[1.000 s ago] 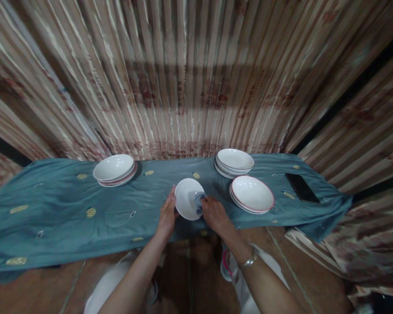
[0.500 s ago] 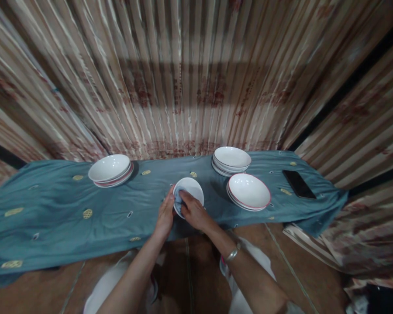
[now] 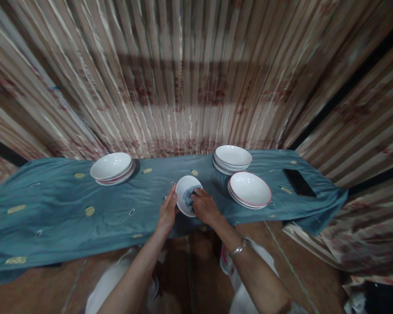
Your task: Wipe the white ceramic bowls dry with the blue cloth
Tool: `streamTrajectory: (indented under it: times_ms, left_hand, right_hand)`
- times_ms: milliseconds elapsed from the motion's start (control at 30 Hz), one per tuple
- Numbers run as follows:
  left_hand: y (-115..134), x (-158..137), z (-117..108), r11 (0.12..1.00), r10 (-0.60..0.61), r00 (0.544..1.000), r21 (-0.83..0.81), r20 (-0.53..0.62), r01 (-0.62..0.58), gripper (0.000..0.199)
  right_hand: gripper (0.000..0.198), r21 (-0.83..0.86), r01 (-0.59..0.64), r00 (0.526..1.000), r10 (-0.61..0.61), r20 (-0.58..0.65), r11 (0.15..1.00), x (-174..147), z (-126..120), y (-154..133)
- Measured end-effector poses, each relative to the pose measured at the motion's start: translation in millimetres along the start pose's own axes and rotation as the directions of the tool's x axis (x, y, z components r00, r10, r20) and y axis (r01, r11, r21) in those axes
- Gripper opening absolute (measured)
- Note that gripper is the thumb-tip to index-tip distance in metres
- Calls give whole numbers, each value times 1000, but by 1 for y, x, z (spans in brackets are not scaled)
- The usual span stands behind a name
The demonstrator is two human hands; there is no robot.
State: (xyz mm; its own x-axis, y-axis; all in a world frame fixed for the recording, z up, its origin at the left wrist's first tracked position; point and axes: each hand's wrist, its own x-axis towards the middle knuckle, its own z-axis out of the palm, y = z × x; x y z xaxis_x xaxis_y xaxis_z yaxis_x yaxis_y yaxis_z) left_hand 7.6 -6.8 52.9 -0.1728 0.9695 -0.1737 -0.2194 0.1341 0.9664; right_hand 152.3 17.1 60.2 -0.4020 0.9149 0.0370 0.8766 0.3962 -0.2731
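Note:
Over the front part of the table I hold a small white bowl [image 3: 182, 188], its inside tilted toward me. My left hand [image 3: 168, 209] grips the bowl by its left rim, the fingers passing behind it out of sight. Bunched in the fingers of my right hand [image 3: 205, 208] is a blue-grey cloth [image 3: 189, 198], pressed against the inside of the bowl at its right half. A silver bracelet [image 3: 240, 247] sits on my right wrist.
On the blue tablecloth [image 3: 114, 213] stand a stack of white bowls [image 3: 111, 168] at left, a dark-rimmed stack [image 3: 233, 158] behind right, and a red-rimmed stack [image 3: 249, 190] at right. A black phone [image 3: 298, 183] lies farther right. A pleated curtain [image 3: 190, 78] hangs behind.
My right hand has moved the cloth from the left side of the bowl's inside across to its right side. My left hand keeps its hold on the rim.

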Motion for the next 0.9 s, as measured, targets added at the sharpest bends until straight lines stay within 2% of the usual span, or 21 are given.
streamTrajectory:
  times_ms: [67,167,233,300,467,567,633,700,767,833,900]
  left_hand:
    - [1,-1,0,1000,-2,1000,-3,-2,2,68]
    - [0,-1,0,1000,4,1000,-8,-3,-4,68]
    - [-2,0,0,1000,6,1000,-18,6,-6,68]
    - [-5,3,-2,999,18,1000,-29,12,-17,67]
    - [-12,11,-6,982,169,986,84,-6,-168,53]
    - [-14,11,-6,973,191,982,128,11,-191,51]
    - [-14,10,-6,974,181,983,132,27,-183,54]
    - [-14,8,-4,982,148,988,108,53,-153,57]
    - [-13,6,-2,993,94,993,71,70,-99,60]
    - [-11,3,1,997,55,996,53,71,-59,62]
    - [-9,0,3,998,34,997,54,62,-37,64]
  right_hand:
    - [28,73,43,998,-46,47,996,-4,-2,4]
    - [25,272,108,989,-132,72,956,-7,-2,10]
    - [23,437,139,983,-178,51,889,-8,-1,11]
    - [22,602,145,981,-191,14,785,-7,2,10]
    - [20,860,84,995,-82,-50,504,-2,13,-1]
    - [22,918,74,997,-2,-80,391,3,16,-10]
    - [22,935,79,993,55,-104,345,7,15,-14]
    - [21,937,94,981,127,-145,338,12,12,-16]
    - [20,923,106,962,198,-190,369,18,6,-16]
    - [20,899,99,940,256,-225,428,23,0,-13]
    - [19,844,73,919,293,-264,532,28,-6,-7]
